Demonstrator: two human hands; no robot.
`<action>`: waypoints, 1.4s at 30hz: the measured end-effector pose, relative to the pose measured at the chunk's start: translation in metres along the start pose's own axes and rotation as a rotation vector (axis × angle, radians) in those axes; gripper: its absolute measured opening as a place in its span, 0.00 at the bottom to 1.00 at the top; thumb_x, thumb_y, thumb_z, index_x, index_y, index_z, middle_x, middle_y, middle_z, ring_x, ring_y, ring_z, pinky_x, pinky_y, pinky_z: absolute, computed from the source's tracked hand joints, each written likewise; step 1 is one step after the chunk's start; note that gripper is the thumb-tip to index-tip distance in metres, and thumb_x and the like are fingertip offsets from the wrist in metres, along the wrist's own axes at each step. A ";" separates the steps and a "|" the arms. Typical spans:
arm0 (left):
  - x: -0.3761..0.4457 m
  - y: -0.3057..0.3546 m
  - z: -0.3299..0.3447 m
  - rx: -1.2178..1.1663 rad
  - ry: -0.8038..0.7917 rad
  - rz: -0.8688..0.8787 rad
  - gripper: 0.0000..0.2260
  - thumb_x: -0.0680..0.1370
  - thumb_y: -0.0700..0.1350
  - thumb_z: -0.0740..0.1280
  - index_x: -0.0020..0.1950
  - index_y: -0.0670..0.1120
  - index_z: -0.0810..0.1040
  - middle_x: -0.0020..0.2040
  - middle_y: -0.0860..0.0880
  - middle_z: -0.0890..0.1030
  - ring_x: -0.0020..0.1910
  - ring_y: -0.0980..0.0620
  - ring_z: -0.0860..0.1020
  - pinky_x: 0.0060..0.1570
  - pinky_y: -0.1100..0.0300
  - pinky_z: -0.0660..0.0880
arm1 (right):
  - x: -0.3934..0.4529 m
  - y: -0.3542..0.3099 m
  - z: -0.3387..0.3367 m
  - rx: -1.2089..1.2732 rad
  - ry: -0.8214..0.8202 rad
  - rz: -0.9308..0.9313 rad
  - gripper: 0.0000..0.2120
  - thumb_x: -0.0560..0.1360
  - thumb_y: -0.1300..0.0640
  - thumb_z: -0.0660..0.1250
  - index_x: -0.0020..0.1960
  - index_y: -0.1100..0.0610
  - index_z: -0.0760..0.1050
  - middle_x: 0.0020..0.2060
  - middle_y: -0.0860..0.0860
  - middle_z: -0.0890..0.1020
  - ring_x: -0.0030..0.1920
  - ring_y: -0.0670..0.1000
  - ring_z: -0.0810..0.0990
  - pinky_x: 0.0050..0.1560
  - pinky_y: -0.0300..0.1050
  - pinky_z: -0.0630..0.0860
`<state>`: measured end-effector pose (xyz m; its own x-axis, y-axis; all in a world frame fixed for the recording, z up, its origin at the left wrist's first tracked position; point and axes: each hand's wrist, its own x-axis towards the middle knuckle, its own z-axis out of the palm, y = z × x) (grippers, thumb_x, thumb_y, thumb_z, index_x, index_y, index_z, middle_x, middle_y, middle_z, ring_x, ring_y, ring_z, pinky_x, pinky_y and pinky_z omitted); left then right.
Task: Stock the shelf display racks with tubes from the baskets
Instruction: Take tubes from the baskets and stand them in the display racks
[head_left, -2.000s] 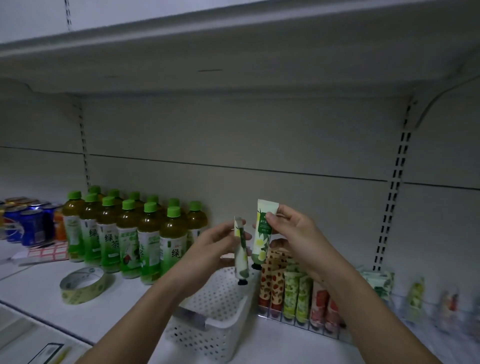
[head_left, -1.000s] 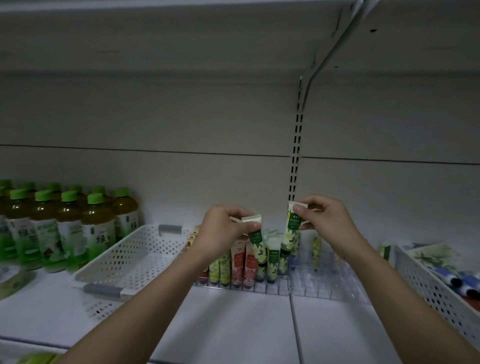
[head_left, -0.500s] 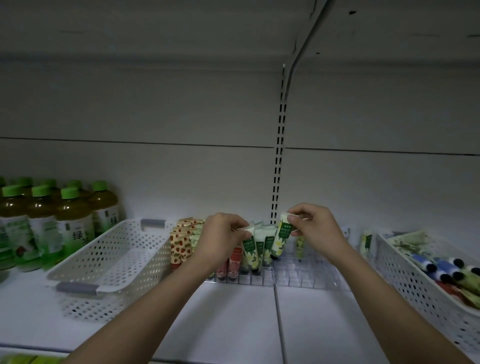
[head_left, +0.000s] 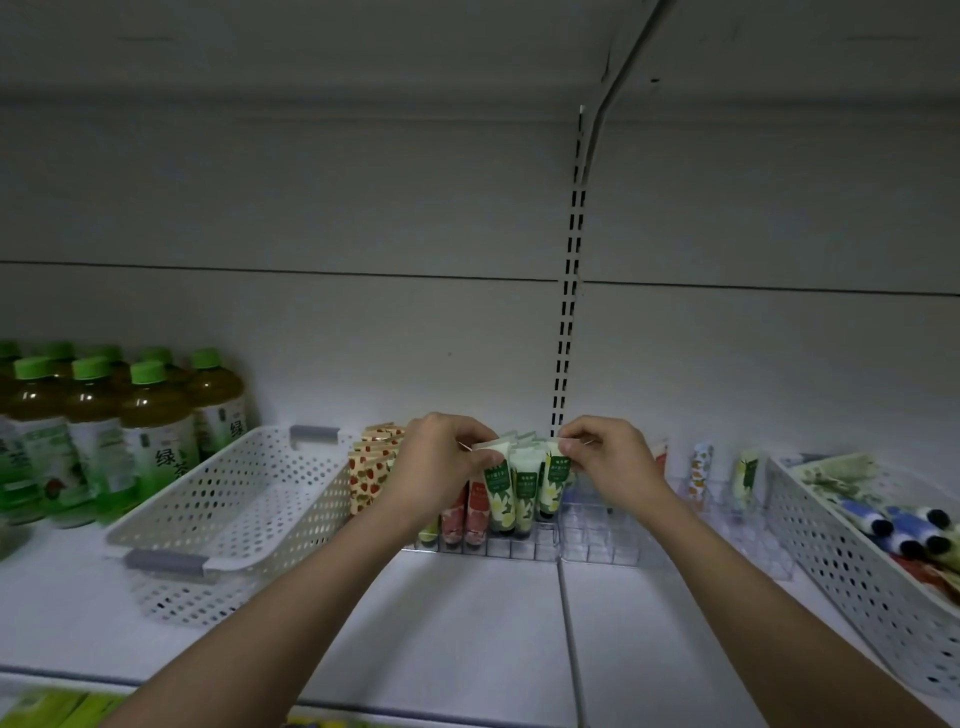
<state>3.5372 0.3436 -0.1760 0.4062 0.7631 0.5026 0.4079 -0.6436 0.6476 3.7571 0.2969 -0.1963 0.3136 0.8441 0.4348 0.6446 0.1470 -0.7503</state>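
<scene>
At the far left stand green-capped tea bottles (head_left: 150, 441), packed close together on the shelf (head_left: 467, 613). Just right of them lies a white perforated basket (head_left: 244, 499), tilted, its grey handle toward the camera; no tubes show inside it. Beside its right wall is a clear rack (head_left: 498, 545) holding upright tubes: strawberry-print ones (head_left: 366, 473) at the left, red ones (head_left: 475, 512) lower down, then green-and-white flower tubes.

The left hand (head_left: 439, 462) has its fingers curled, pinching the flat top end of a green tube (head_left: 496, 480) that stands cap-down in the rack. The right hand (head_left: 610, 460) likewise pinches the top of a second green tube (head_left: 553, 483), also cap-down at the rack's right end. 1 more green tube (head_left: 524, 493) stands between the 2 held ones, touching both.

Right of the hands sits a second clear rack (head_left: 613, 535), mostly showing bare compartments, with 2 tubes (head_left: 701, 467) standing toward its back; their prints are too blurred to read. At the far right a second white basket (head_left: 852, 566) holds blue tubes with black caps (head_left: 883, 525) and other packets, lying flat.
</scene>
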 end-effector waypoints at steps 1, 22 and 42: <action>0.000 -0.001 -0.001 0.000 0.001 0.006 0.08 0.72 0.46 0.75 0.50 0.50 0.85 0.41 0.61 0.83 0.39 0.67 0.79 0.40 0.70 0.78 | 0.000 0.001 0.001 -0.005 -0.008 0.007 0.11 0.75 0.62 0.71 0.41 0.46 0.81 0.39 0.44 0.84 0.43 0.47 0.83 0.53 0.49 0.81; -0.006 -0.006 0.011 0.018 0.078 0.033 0.07 0.72 0.44 0.75 0.50 0.49 0.85 0.40 0.62 0.80 0.38 0.67 0.78 0.34 0.74 0.73 | -0.041 0.013 0.008 -0.018 0.076 0.002 0.10 0.81 0.59 0.62 0.60 0.54 0.77 0.50 0.49 0.80 0.47 0.43 0.77 0.44 0.31 0.73; -0.015 -0.013 0.039 0.139 0.115 0.052 0.11 0.73 0.41 0.74 0.55 0.43 0.83 0.52 0.46 0.84 0.48 0.52 0.81 0.52 0.61 0.76 | -0.130 0.037 0.052 -0.371 -0.465 -0.173 0.20 0.81 0.43 0.60 0.71 0.46 0.72 0.72 0.42 0.69 0.72 0.42 0.65 0.69 0.35 0.57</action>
<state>3.5579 0.3382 -0.2140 0.3366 0.7251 0.6008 0.5009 -0.6782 0.5378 3.7041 0.2193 -0.3058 -0.0998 0.9728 0.2093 0.8845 0.1831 -0.4292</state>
